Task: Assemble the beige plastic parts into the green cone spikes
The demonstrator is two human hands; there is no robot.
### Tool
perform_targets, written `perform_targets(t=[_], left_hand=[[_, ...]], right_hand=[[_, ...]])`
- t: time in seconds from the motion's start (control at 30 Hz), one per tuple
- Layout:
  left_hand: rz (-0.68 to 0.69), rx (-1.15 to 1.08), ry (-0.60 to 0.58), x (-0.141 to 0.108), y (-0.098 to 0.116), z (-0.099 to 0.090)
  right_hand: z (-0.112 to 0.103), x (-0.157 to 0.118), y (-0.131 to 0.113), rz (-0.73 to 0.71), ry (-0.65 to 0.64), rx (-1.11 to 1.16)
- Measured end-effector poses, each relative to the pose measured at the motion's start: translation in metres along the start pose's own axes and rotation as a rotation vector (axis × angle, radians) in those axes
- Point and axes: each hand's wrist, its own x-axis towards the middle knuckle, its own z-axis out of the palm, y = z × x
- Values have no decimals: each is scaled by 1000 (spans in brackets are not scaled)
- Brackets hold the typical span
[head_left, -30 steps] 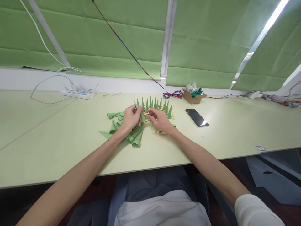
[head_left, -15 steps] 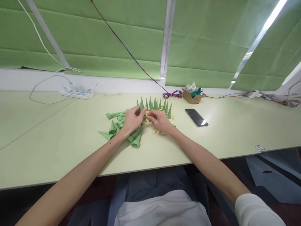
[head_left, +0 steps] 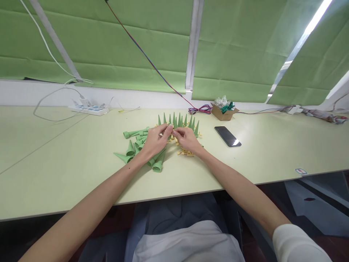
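Observation:
My left hand (head_left: 158, 140) and my right hand (head_left: 186, 139) meet fingertip to fingertip over the table. Both are closed in a pinch, and whatever sits between the fingers is too small and hidden to name. Just behind them stands a row of upright green plastic cones (head_left: 179, 120), with small yellow pieces around their bases. Loose green cones with open, ringed ends (head_left: 157, 166) lie in a heap beside and below my left hand. Below my right hand is a small pile of yellow plastic pieces (head_left: 185, 153), partly covered by the hand.
A black phone (head_left: 228, 136) lies to the right on the pale table (head_left: 89, 174). At the back are a small cardboard box (head_left: 224, 114) with plastic and green material, a coiled red-blue cable (head_left: 200, 108), and a white power strip (head_left: 89, 108) with cords at left.
My fingertips have come closer together and moved slightly to the right and up. More of the yellow pile shows under my right hand. The loose cones have stayed put.

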Motion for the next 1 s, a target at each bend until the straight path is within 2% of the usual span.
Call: perform_targets(t=[0.13, 0.3, 0.37, 0.5, 0.63, 0.77, 1.0], left_hand=[[-5, -120, -2, -1, 0, 1], [-70, -176, 175, 4, -4, 2], [-123, -136, 191, 6, -6, 1], [-241, -130, 56, 8, -8, 0], [-328, -164, -101, 7, -5, 1], [-336, -197, -139, 8, -6, 1], [-267, -179, -157, 7, -9, 1]], right_hand=[[2, 1, 2, 47, 99, 31], [1, 1, 0, 51, 195, 61], [1, 0, -1, 44, 216, 69], [-1, -2, -4, 18, 242, 86], [-1, -3, -7, -30, 209, 119], [-2, -3, -7, -19, 183, 123], [-4, -3, -6, 10, 180, 129]])
